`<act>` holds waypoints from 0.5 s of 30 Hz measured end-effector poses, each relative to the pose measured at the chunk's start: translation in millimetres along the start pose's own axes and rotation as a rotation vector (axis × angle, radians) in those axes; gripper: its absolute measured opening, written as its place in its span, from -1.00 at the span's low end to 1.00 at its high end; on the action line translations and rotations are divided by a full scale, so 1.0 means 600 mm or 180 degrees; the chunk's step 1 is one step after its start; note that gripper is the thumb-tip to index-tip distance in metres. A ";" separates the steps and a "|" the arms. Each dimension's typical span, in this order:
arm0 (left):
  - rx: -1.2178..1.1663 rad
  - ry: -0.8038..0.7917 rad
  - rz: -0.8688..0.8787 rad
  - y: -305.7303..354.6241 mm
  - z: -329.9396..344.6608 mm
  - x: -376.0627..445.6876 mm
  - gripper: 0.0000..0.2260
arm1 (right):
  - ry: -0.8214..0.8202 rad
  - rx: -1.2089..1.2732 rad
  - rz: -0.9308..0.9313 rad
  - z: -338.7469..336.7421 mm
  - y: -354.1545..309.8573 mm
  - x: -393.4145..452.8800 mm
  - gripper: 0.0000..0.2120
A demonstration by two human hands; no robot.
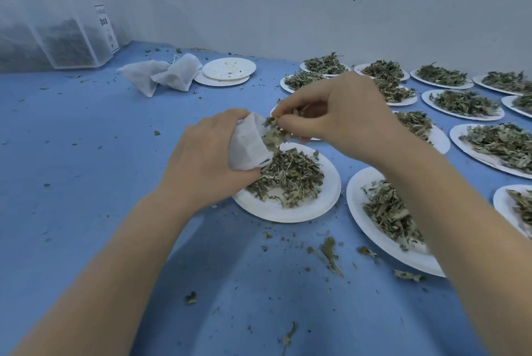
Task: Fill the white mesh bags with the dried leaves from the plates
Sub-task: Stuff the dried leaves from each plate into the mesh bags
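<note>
Mostly hidden, mesh bag (248, 144) gripped by left hand (207, 159), right hand (339, 113) fingers pinching dried leaves (273, 132), bag mouth seemingly obscured.

white mesh bag (248, 146), matt paper plate (288, 213)

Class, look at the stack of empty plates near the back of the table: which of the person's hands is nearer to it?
Left. The left hand, gripping a mesh bag, sits in front of the empty plates; the right hand, pinching leaves, is farther to their right.
</note>
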State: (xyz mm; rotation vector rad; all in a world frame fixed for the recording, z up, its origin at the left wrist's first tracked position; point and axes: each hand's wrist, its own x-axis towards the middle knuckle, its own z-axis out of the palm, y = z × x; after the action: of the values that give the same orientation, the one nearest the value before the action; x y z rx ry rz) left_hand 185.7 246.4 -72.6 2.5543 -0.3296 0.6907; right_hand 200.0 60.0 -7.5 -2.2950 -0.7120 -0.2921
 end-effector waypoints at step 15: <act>-0.0635 0.0029 -0.0117 0.013 0.001 -0.004 -0.56 | -0.0558 0.0399 -0.0084 0.022 -0.013 -0.003 -0.72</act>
State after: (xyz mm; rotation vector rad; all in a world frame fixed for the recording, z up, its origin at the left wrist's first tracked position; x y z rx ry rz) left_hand 181.3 239.6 -71.3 2.3616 -0.3303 0.6229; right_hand 194.2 73.1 -13.1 -2.2110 -0.8249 -0.0563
